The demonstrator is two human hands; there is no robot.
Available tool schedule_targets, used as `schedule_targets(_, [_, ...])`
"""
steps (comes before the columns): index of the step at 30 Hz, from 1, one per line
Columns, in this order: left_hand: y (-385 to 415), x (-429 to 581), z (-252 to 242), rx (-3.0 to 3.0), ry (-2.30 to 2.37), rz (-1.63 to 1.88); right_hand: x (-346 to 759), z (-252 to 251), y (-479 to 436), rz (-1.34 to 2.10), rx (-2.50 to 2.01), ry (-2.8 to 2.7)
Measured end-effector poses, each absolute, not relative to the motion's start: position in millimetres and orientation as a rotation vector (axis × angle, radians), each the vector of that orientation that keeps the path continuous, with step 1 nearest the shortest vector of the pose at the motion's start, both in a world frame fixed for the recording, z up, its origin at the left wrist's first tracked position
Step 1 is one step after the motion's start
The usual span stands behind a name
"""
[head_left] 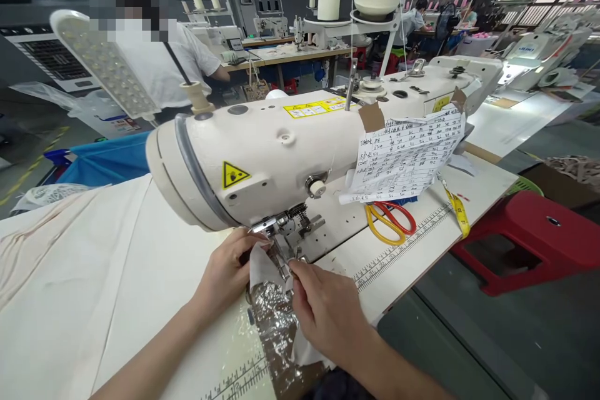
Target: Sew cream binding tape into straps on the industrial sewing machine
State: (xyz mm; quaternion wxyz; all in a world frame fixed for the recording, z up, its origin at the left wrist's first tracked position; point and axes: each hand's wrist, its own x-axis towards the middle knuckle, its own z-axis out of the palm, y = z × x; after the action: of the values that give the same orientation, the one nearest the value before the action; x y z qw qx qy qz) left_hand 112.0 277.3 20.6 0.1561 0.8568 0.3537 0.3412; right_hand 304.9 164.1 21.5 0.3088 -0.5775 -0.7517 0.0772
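Observation:
A white sewing machine (262,150) fills the middle of the view. Light fabric (263,267) lies beneath its needle area, and a further pale part hangs down below my right hand. My left hand (230,265) is closed on the fabric's left edge, beside the presser foot (282,265). Across from it, my right hand (328,306) pinches the fabric just right of the foot. The fingertips of both hands are partly hidden. Shiny clear plastic (276,312) covers the brown surface between my wrists.
Red and yellow scissors (391,222) and a yellow tape measure (458,212) lie right of the machine. A handwritten paper sheet (407,156) is taped to it. Pale cloth (42,250) spreads at left. A red stool (529,237) stands at right; a person (187,62) is behind.

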Motion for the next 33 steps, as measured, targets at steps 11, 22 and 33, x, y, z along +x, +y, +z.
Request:
schedule_targets(11, [276.9, 113.3, 16.7, 2.545, 1.082, 0.93, 303.1, 22.5, 164.7, 0.172, -1.558, -2.058])
schedule_targets(22, [275.9, 114.3, 19.2, 2.32, 1.15, 0.947, 300.7, 22.0, 163.2, 0.218, -1.593, -2.076])
schedule_targets(33, [277.1, 112.3, 16.0, 2.719, 0.97, 1.043, 298.5, 26.0, 164.4, 0.175, -1.641, -2.072])
